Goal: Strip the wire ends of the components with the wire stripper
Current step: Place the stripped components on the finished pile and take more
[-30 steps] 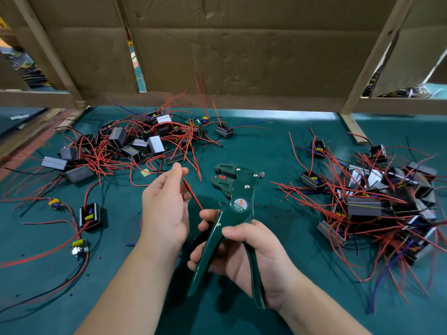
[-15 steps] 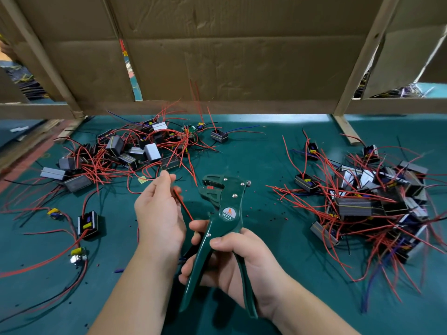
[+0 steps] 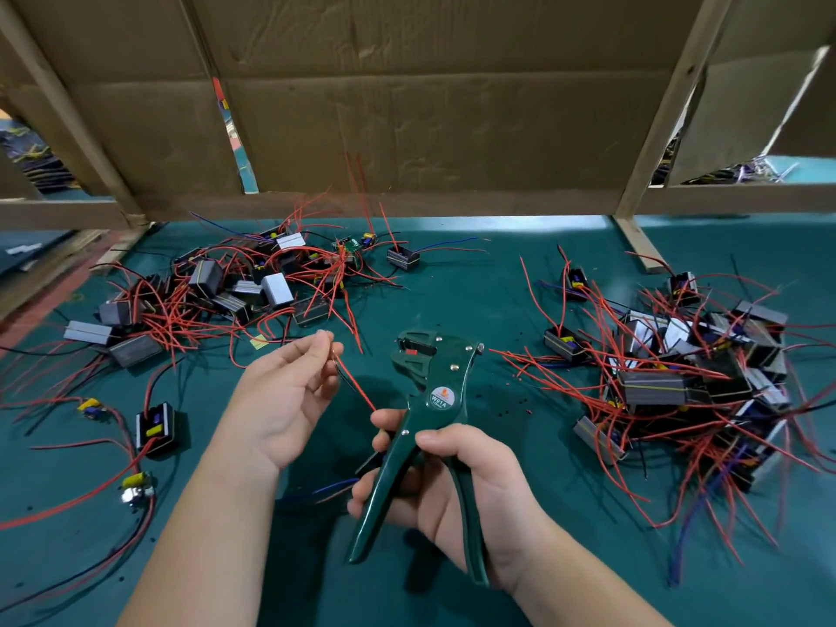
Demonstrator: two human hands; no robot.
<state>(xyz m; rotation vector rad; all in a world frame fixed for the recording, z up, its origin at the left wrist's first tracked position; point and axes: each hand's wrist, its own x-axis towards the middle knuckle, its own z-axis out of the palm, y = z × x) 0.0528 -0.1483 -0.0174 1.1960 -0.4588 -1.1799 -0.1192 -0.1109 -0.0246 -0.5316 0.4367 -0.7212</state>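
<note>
Left hand (image 3: 285, 400) is now rolled palm-up, fingertips pinching the red wire (image 3: 357, 386) clear of the wire stripper (image 3: 434, 373) (right hand (image 3: 461, 486) grips its handles), so that end's probably done.

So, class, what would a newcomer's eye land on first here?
The green wire stripper stands out at centre, gripped by the right hand, while the left hand pinches a red wire beside it. A left heap and a right heap of small wired boxes lie on the green table.

The left hand (image 3: 280, 400) and right hand (image 3: 466, 486) are bare. So are the left forearm (image 3: 203, 536) and right forearm (image 3: 583, 586), as far as visible.
</note>
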